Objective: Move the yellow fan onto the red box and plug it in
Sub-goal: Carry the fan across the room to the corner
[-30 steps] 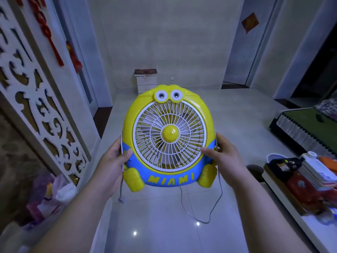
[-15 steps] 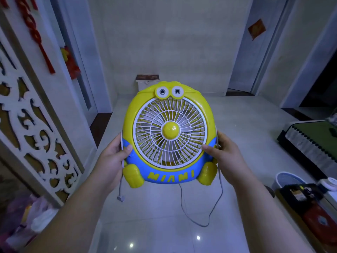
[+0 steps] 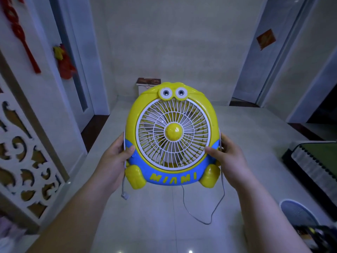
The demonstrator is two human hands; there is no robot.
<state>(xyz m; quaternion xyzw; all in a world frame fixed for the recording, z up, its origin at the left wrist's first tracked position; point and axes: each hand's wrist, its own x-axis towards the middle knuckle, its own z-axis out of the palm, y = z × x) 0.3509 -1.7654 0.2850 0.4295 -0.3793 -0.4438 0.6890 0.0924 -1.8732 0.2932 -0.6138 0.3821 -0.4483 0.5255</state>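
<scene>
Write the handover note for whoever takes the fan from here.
Left hand: gripping the yellow fan at its left side.
Right hand: gripping the fan's right side.
Fan: held upright in the air, grille facing the wearer, above the tiled floor.
Cord: dangles in a loop below the fan; plug hangs free by the left hand, not plugged in.
Red-topped box: against the far wall, straight ahead.
Done: fan picked up.
Left: set it on the box, plug it in. No socket is visible.
</scene>
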